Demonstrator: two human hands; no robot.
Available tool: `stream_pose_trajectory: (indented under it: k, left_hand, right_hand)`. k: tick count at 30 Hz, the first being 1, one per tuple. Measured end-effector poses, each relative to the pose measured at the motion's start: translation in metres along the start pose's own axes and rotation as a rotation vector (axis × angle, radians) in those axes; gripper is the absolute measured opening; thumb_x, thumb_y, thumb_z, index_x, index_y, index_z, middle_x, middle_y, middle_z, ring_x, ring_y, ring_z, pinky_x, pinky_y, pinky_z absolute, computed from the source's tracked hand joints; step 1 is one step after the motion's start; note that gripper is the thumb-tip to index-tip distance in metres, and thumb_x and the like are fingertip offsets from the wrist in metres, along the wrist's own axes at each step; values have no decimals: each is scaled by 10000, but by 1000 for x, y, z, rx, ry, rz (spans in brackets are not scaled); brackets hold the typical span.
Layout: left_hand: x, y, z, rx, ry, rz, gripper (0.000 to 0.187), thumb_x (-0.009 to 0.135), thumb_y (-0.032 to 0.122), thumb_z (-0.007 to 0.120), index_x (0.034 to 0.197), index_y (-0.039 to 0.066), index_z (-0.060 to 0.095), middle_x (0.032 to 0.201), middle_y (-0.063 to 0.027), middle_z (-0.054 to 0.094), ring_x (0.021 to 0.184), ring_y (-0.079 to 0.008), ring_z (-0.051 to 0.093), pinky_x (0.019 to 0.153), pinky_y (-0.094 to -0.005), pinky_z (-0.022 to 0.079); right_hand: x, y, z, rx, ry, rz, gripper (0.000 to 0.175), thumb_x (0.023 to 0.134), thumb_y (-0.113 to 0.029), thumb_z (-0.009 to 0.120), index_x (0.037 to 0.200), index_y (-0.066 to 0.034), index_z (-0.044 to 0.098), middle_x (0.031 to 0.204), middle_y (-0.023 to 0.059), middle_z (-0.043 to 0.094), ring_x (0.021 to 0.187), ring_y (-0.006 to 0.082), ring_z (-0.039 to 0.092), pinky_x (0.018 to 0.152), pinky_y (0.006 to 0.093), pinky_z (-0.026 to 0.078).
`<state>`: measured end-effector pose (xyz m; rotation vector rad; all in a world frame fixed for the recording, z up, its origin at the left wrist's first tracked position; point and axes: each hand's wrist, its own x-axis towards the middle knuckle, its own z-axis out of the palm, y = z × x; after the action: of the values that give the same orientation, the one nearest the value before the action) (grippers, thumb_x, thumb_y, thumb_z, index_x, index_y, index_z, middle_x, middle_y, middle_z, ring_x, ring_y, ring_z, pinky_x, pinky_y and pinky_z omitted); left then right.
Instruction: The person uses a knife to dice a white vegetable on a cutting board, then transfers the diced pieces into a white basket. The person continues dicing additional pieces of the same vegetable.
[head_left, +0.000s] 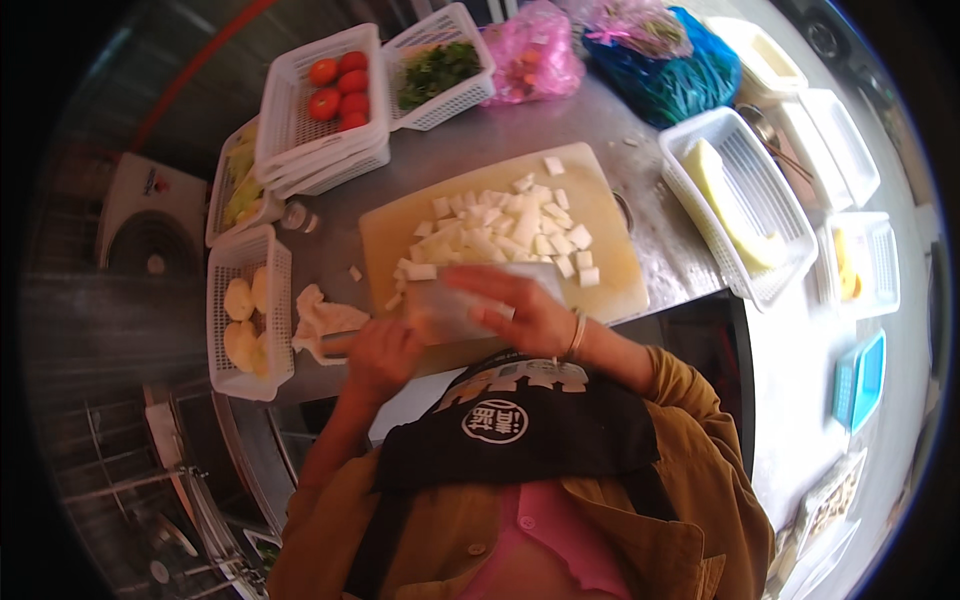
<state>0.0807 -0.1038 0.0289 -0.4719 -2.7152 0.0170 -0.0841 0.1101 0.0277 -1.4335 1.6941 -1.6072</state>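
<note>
My left hand (384, 354) grips the handle of a broad-bladed cleaver (450, 315), and the handle's end juts out to the left. Over the flat of the blade lies my right hand (517, 307), its fingers apart and slightly blurred; whether it presses on the metal I cannot tell. The blade is at the near side of a yellowish cutting board (615, 262). Just beyond it, white cubes and pieces of a melon-like vegetable (495, 221) are heaped on the board. A few cubes lie apart from the heap.
Left of the board are a crumpled cloth (322, 319), a small jar (298, 217) and a basket of peeled potatoes (240, 300). Behind stand baskets of tomatoes (337, 90) and leafy greens (439, 75). A white basket (679, 139) at right holds a pale-green melon piece (731, 210).
</note>
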Motion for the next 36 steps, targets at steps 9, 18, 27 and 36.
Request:
stream_pose_trajectory:
  k: [9,18,27,36]
  left_hand:
    - [-2,24,22,-112,44,56,104,672,88,637,726,46,560,727,-83,568,669,-239,581,560,-363,434]
    - [-71,-3,16,-193,189,-661,141,668,49,703,785,67,626,697,-78,628,643,-278,625,555,-383,473]
    - [-126,-91,83,100,285,-1083,278,746,108,710,1001,60,609,816,-147,674,752,-344,660,650,-462,505]
    - [-184,-156,137,141,169,-964,194,719,89,701,869,83,578,784,-115,622,738,-332,616,679,-456,470]
  right_hand:
    - [-2,49,26,-200,-352,18,638,986,-268,486,1510,18,259,1554,232,284,1470,377,204,1189,432,187]
    - [-40,48,-24,-622,561,110,323,799,37,669,1117,40,619,1059,199,631,955,347,626,844,386,503]
    - [-78,87,16,-642,-243,172,372,730,-162,758,1094,-136,689,1024,108,579,816,297,632,693,393,536]
    - [-79,97,19,-632,-285,159,386,757,-176,737,1138,-185,682,889,85,526,720,277,601,631,389,524]
